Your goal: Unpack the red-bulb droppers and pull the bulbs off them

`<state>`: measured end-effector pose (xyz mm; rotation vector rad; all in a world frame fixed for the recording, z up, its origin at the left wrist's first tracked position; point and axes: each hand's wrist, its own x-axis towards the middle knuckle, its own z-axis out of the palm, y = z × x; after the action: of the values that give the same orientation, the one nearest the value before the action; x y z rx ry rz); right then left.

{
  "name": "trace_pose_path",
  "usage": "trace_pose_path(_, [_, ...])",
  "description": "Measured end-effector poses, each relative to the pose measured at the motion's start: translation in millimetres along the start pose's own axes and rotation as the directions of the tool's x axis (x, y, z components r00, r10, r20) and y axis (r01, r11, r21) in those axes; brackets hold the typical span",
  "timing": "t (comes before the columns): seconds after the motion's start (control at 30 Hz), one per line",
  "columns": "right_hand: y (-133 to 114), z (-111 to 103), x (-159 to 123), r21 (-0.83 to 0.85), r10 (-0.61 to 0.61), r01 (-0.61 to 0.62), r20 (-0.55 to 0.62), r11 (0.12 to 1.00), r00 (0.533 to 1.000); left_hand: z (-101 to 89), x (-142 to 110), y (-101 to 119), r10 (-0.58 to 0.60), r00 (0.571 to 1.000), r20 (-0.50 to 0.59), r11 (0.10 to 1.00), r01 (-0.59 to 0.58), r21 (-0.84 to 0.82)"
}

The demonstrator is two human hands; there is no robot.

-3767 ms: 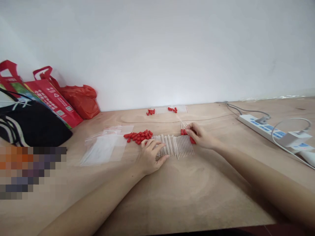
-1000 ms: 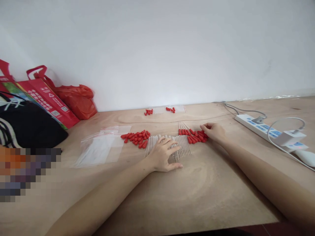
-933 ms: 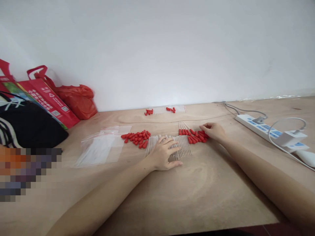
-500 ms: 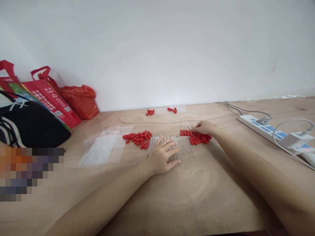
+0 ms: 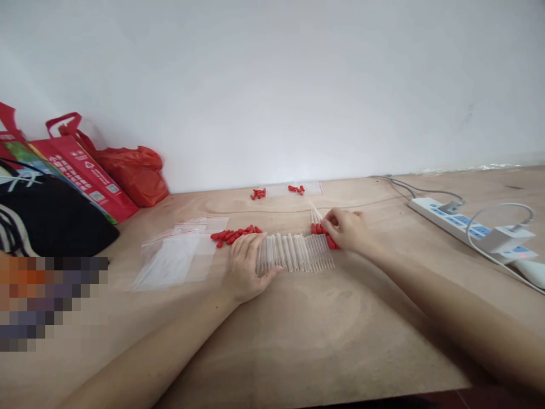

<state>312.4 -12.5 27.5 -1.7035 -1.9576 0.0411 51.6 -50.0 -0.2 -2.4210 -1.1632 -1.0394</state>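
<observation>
A row of thin clear glass dropper tubes (image 5: 293, 253) lies side by side on the wooden table. My left hand (image 5: 247, 272) rests at the row's left end, its thumb and fingers spread apart, beside a pile of red rubber bulbs (image 5: 232, 234). At the row's right end, my right hand (image 5: 347, 230) is closed in a pinch around a glass dropper (image 5: 315, 211) whose thin tip points away from me. Other droppers with red bulbs (image 5: 315, 228) lie beside these fingers. Part of the right-hand bulbs is hidden behind the hand.
Clear zip bags (image 5: 170, 255) lie to the left. Toward the wall are a bag (image 5: 279, 191) and small groups of red-bulbed droppers (image 5: 258, 193). A power strip (image 5: 451, 218) with cables stands right; red shopping bags (image 5: 80, 170) and a black bag (image 5: 51, 218) stand left.
My left hand has slid left from the middle of the tube row to its left end. My right hand has shifted slightly left, over the red bulbs, with its fingers at a dropper.
</observation>
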Motion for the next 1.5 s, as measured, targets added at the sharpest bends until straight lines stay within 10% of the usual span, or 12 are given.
trace_pose_path(0.1, [-14.2,9.5,-38.0,-0.045,-0.344,0.341,-0.133,0.939,0.929,4.5,3.4,5.6,0.036,0.996,-0.087,0.998,-0.032,0.056])
trace_pose_path(0.27, [-19.8,25.6,-64.2,-0.097,-0.577,0.57,-0.211,0.816,0.789,12.9,9.7,18.4,0.204,0.978,-0.043,0.978,-0.201,0.057])
trace_pose_path(0.87, [-18.5,30.6,-61.0,-0.042,-0.585,0.591,-0.211,0.806,0.783,11.6,8.6,23.5,0.268,0.963,-0.027,0.963,-0.267,0.043])
trace_pose_path(1.13, [9.5,24.0,-53.0,-0.039,-0.409,0.422,-0.341,0.906,0.846,2.5,-1.4,-6.2,0.167,0.986,-0.018,0.986,-0.166,0.031])
trace_pose_path(1.5, [50.2,10.2,-21.7,0.125,0.075,-0.022,-0.438,0.992,0.896,34.0,28.9,19.8,0.169,0.983,-0.075,0.98,-0.176,-0.096])
